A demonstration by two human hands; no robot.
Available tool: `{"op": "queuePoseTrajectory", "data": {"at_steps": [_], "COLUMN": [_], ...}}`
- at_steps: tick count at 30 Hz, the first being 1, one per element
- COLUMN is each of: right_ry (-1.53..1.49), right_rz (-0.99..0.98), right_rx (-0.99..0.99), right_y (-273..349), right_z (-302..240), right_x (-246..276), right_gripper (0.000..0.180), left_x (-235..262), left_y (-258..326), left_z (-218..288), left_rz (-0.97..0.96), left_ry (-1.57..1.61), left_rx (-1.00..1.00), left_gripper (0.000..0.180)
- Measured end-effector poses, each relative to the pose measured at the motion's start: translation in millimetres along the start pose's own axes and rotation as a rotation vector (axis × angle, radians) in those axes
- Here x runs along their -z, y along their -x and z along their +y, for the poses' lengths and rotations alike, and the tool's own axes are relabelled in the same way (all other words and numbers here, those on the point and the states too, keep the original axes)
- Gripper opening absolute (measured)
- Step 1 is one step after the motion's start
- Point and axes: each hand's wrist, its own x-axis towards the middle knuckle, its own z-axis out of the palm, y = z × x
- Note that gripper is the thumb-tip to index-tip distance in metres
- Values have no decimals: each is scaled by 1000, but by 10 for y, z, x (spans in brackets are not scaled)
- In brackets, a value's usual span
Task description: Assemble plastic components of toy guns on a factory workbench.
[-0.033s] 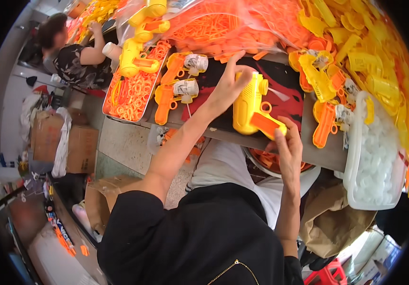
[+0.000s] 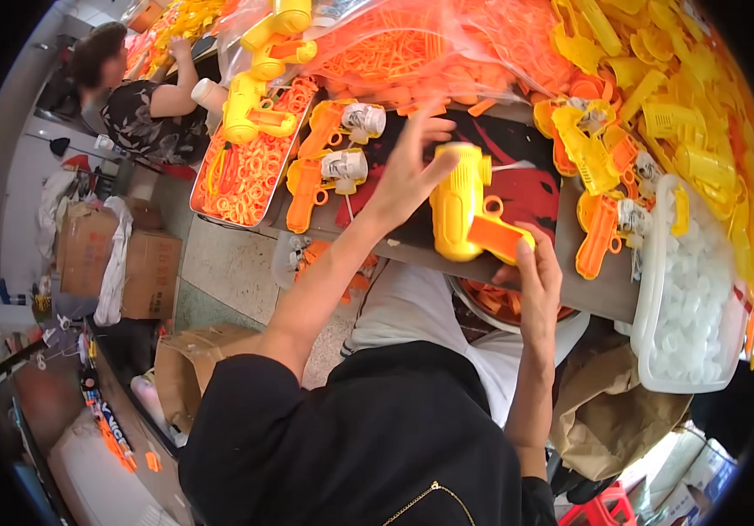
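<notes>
Near frame centre, the right hand point(image 2: 541, 285) clamps its fingers on 1 yellow toy gun point(image 2: 455, 212); the left hand point(image 2: 405, 177), fingers apart, overlaps its upper end.

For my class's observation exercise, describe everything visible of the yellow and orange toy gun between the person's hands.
The toy gun has a rounded, plastic-looking yellow body with a stubby round part near its far end. Beside the body sit an orange ring and an orange grip edged in yellow. The gun is above the worktable, body lengthwise away from the person, grip slanting right. The right hand holds the grip's end; the left hand's thumb overlaps the far end, contact unclear.
</notes>
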Motion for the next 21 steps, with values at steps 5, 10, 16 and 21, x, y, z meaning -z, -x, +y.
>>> {"op": "queuePoseTrajectory", "data": {"at_steps": [5,10,16,21], "right_ry": [-12,329,534,695], "right_rz": [25,-53,-169,-239], "right_rx": [-87,-48,197,217], "right_y": [-55,-104,-194,-307], "right_z": [76,-146,28,206], "right_x": [103,-166,-367,-1069], "right_gripper": [36,31,36,45], "left_x": [722,1176,1149,950], "left_y": [868,1353,1417,1282], "left_z": [-36,-365,-281,215], "left_rz": [545,384,413,426], "left_ry": [-1110,-1279,-972,-892], "left_rx": [-140,135,109,30], "left_gripper": [60,65,60,58]}}
